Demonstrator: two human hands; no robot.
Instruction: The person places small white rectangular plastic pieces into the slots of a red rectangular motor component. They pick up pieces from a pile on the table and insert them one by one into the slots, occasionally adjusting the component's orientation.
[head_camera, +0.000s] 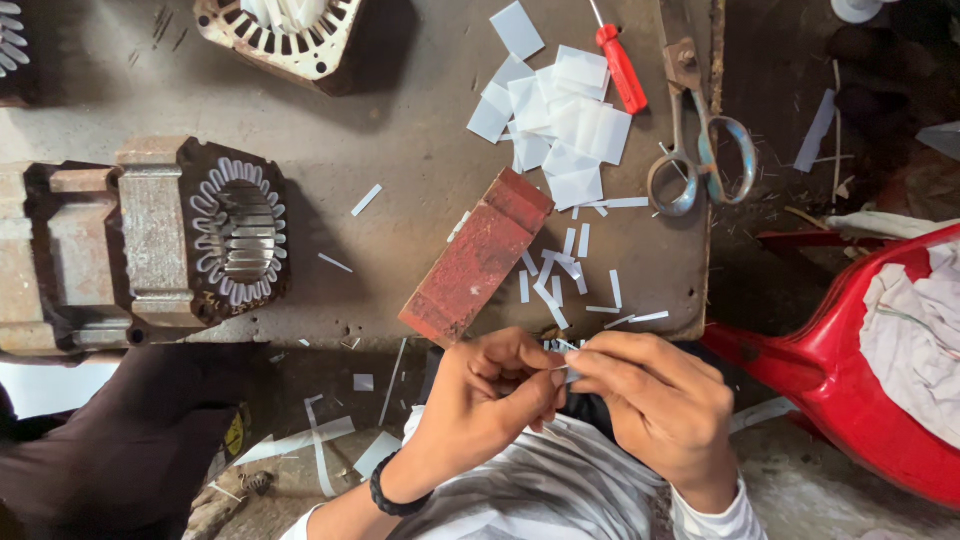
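Both hands, left (480, 400) and right (655, 400), grip pinching small white paper strip (567, 347), red block (478, 255) beyond

Matt white paper slips (560, 120) near the bench's (400, 150) far edge; dull, scuffed metal bench; glossy red plastic screwdriver handle (622, 68); shiny steel scissors (700, 150); rough painted block (478, 256).

motor repair workshop, stator (238, 232), scissors (700, 150), screwdriver (620, 65)
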